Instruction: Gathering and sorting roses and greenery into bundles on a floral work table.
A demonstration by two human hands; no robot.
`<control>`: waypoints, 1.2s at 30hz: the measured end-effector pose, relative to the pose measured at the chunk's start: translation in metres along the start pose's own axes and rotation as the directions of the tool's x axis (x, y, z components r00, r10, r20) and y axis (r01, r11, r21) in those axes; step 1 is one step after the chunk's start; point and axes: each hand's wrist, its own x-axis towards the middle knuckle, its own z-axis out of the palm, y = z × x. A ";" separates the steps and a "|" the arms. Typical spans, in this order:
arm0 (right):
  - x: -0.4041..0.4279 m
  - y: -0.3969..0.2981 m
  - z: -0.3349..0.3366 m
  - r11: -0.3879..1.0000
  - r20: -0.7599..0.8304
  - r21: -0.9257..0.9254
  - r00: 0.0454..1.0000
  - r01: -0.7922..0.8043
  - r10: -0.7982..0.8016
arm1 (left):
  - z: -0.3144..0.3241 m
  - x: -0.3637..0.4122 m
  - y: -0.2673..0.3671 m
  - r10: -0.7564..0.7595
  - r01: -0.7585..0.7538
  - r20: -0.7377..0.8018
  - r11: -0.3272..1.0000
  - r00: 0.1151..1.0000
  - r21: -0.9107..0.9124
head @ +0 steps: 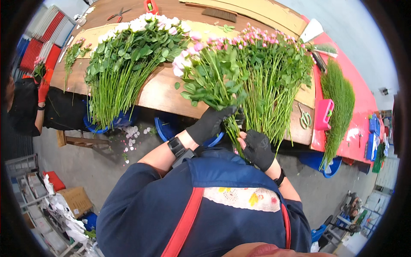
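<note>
A bunch of pink roses with leafy green stems [213, 74] stands in front of my chest, its blooms leaning up and left. My left hand [215, 123], in a black glove, is closed around the stems below the leaves. Lower down, my right hand [258, 147], in a black glove with bare fingertips, grips the stems' lower part. Just beyond it, a large pile of small pink spray roses [266, 77] lies on the table with stems towards me. To the left lies a pile of white and pale pink roses [128, 64], stems hanging over the edge.
The wooden table [167, 90] also bears scissors [305, 117], red-handled pruners [119, 15], a brush [220, 13] and a red tape dispenser [151, 6]. A pink dispenser [324, 114] and green foliage [337, 96] lie right. Blue tubs [163, 128] stand below. A co-worker's red-gloved hand [43, 91] is far left.
</note>
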 end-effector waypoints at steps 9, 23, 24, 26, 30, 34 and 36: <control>-0.050 0.003 0.001 0.941 0.032 0.031 0.942 -0.336 0.335 | -0.004 0.022 -0.024 -0.223 0.289 0.186 0.793 0.957 -0.537; -0.197 0.184 -0.133 0.734 -0.213 -0.292 0.790 -0.613 0.575 | 0.114 0.153 -0.138 -0.185 0.184 -0.006 0.980 0.983 -0.080; -0.217 0.203 -0.149 0.721 -0.285 -0.258 0.764 -0.643 0.579 | 0.122 0.175 -0.158 -0.147 0.133 -0.119 0.983 0.982 -0.124; -0.264 0.235 -0.183 0.663 -0.257 -0.067 0.655 -0.746 0.711 | 0.121 0.213 -0.192 -0.093 0.084 -0.023 0.964 0.995 -0.253; -0.417 0.311 -0.204 0.482 -0.411 0.064 0.417 -0.874 0.811 | 0.117 0.276 -0.232 -0.065 0.006 -0.234 0.970 0.970 -0.243; -0.533 0.329 -0.197 0.345 -0.316 0.081 0.304 -0.935 0.899 | 0.100 0.294 -0.265 0.013 -0.011 -0.412 1.000 0.911 0.008; -0.541 0.324 -0.193 0.359 -0.220 0.030 0.345 -0.933 0.913 | 0.060 0.303 -0.266 0.084 -0.062 -0.403 0.996 0.911 0.067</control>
